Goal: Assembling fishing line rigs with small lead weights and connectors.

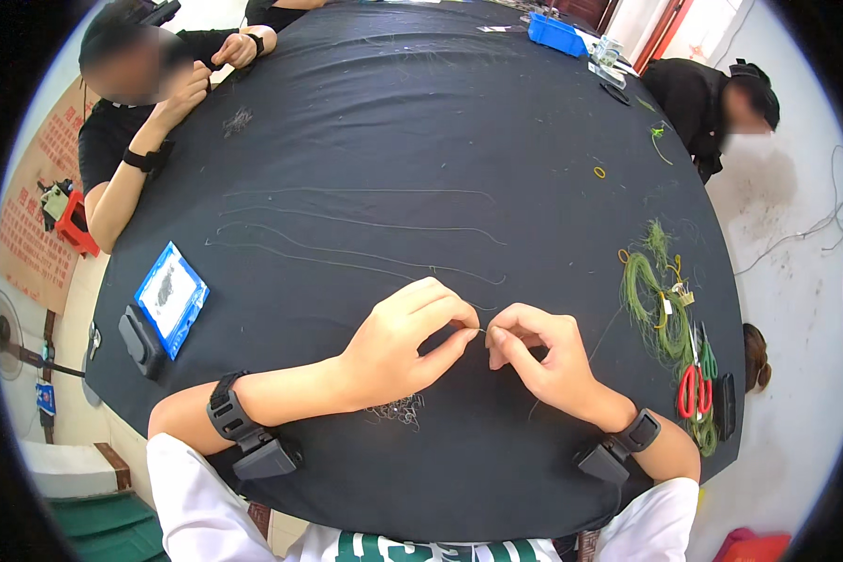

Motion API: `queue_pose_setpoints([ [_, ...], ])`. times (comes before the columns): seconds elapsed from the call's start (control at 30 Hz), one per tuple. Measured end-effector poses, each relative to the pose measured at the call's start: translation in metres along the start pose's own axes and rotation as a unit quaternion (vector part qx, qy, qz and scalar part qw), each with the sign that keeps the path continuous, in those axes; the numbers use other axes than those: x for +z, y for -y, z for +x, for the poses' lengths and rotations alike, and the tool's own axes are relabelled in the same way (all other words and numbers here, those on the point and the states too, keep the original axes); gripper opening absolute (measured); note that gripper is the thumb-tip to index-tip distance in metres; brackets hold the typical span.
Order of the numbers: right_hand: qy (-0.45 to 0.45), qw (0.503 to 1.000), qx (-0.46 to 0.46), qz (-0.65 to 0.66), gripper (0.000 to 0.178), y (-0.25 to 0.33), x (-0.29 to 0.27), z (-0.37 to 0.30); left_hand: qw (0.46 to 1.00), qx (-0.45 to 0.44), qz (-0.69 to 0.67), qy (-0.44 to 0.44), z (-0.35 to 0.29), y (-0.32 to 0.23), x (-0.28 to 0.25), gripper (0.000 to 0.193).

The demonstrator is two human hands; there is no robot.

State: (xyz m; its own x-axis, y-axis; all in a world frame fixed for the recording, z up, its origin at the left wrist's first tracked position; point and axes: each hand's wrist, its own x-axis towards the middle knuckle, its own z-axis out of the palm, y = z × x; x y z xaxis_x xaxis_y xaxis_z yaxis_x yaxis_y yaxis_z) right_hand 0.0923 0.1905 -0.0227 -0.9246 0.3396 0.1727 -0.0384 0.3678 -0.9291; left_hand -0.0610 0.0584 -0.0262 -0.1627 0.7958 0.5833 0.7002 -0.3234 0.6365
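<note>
My left hand [405, 339] and my right hand [548, 354] meet over the near middle of the table, both closed in a pinch. Between their fingertips runs a short bit of thin green line [482, 330]; whether anything else is held there is too small to tell. Partly under my left wrist lies a small heap of dark, curved metal bits that look like fish hooks [401, 410]. Beyond my hands, several thin lengths of line [365, 191] are stretched side by side across the black cloth, each with a slight bend at its ends.
On the right lie tangled green line bundles [639, 286] and red-handled scissors [691, 389]. A blue-and-white packet [171, 292] rests by a dark block [140, 342] on the left. One person [140, 84] works at the far left; another [721, 108] bends down at the right. A blue tray [556, 36] stands at the back.
</note>
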Motion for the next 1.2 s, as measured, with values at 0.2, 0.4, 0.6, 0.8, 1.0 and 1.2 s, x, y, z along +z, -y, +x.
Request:
queue_pose_setpoints([
  [0.2,0.001,0.999,0.011,0.035,0.008,0.0055,0.002,0.0004,1.0,0.014,0.002,-0.003,0.0014,-0.0022,-0.0004,0.012],
  [0.4,0.018,0.998,0.026,0.055,0.009,0.0025,0.0001,0.0003,0.999,0.031,0.005,0.007,0.0016,-0.0007,-0.0003,0.013],
  [0.6,0.019,0.996,0.029,0.078,0.009,0.0015,-0.0006,-0.0001,0.999,0.027,-0.014,0.015,0.0013,-0.0007,0.0004,0.014],
  [0.8,0.002,0.999,0.012,0.04,0.007,0.0028,0.0015,-0.0001,0.999,0.028,-0.015,0.024,0.0003,-0.0021,-0.0017,0.014],
  [1.0,-0.007,1.0,-0.014,0.003,0.006,0.0004,0.0017,-0.0007,0.999,0.04,-0.009,0.026,0.0007,0.0001,-0.0002,0.014],
  [1.2,-0.003,1.0,-0.005,0.005,0.008,0.0027,0.0012,0.0004,0.999,0.029,-0.003,0.021,0.0004,0.0004,-0.0015,0.011],
])
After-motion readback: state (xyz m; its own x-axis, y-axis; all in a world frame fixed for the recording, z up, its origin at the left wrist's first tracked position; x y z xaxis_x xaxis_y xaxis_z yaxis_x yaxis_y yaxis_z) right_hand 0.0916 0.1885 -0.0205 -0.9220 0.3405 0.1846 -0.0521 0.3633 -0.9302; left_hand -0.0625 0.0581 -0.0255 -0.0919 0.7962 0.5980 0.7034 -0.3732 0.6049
